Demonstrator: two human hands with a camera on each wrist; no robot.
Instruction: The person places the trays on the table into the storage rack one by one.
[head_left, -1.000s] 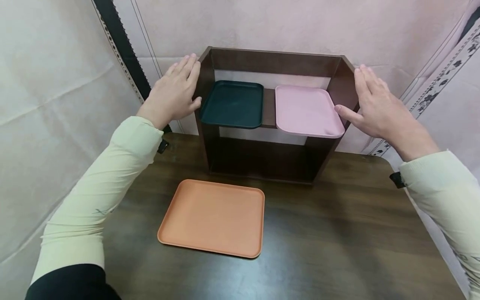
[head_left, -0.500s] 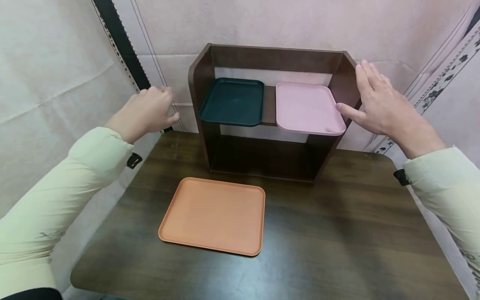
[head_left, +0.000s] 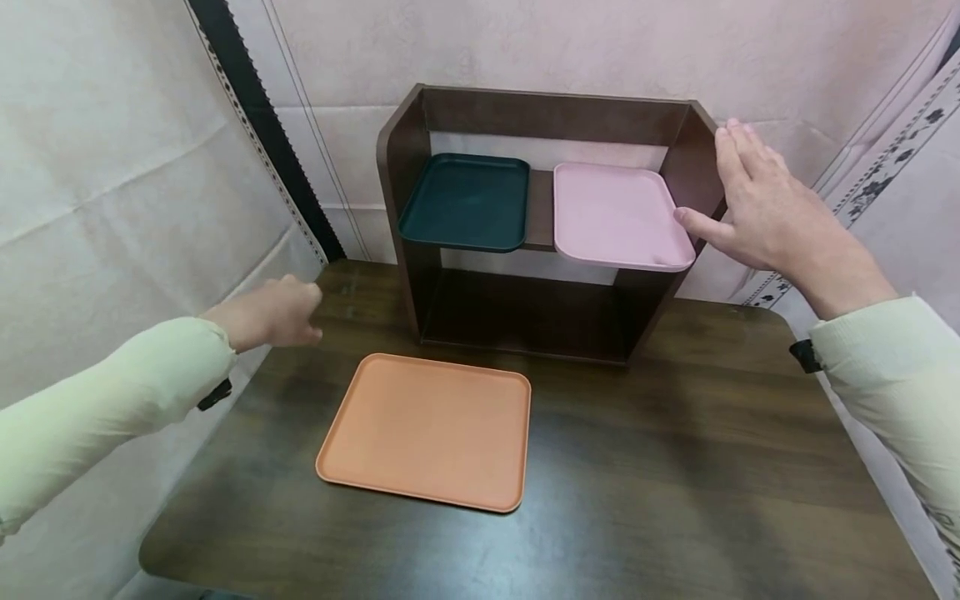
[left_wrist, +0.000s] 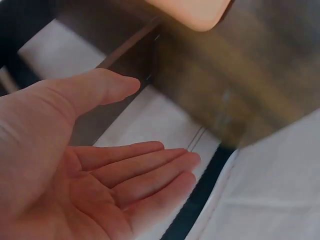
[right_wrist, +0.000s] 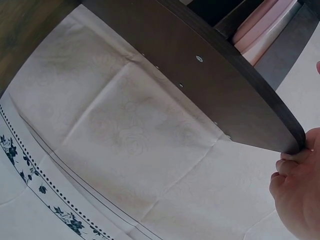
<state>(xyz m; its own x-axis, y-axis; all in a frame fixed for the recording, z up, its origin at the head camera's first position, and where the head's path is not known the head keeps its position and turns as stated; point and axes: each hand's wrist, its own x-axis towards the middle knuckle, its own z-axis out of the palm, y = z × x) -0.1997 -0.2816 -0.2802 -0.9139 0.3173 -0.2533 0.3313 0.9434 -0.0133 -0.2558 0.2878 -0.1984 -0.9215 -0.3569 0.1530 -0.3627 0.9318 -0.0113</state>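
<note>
My left hand (head_left: pixel 273 315) is over the table's left side, to the left of an orange tray (head_left: pixel 427 432). In the left wrist view its palm shows, with nothing in it and its fingers (left_wrist: pixel 145 172) relaxed. My right hand (head_left: pixel 776 218) rests against the right side of a dark brown two-tier shelf (head_left: pixel 558 112), its fingers nearly straight along the outer face and its thumb across the front edge. In the right wrist view fingertips meet the side panel (right_wrist: pixel 220 85). A dark green tray (head_left: pixel 467 202) and a pink tray (head_left: pixel 622 217) lie side by side on the shelf's upper level.
The shelf stands at the back of a dark wooden table (head_left: pixel 660 483). Pale cloth (head_left: pixel 555 42) hangs behind it and on both sides, with a dark strip (head_left: pixel 262 125) at the back left corner. Both trays on the shelf jut past the board's front edge.
My left hand has left the shelf's left side and moved left, then down over the table. My right hand stays at the right side. The trays lie as before.
</note>
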